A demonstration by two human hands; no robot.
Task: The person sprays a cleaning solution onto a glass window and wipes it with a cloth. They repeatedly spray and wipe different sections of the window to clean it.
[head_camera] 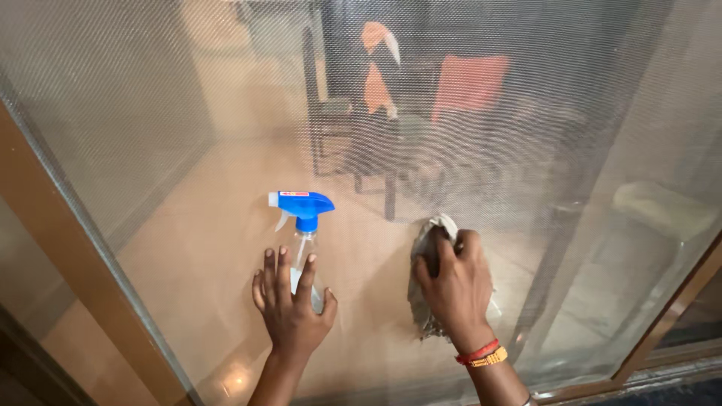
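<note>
A fine mesh screen (173, 135) in a brown frame (64, 256) fills the view. My left hand (292, 304) lies against the mesh with fingers spread over the clear body of a spray bottle (304, 209) with a blue and white trigger head, holding it to the screen. To its right, my right hand (459, 289) grips a crumpled grey cloth (429, 234) and presses it on the mesh. A red and orange band sits on that wrist.
Behind the screen are a dark wooden chair (342, 124) with an orange cloth (376, 71) hung on it, a red chair back (468, 84) and a shiny tan floor (210, 225). Another brown frame edge (669, 319) runs at the lower right.
</note>
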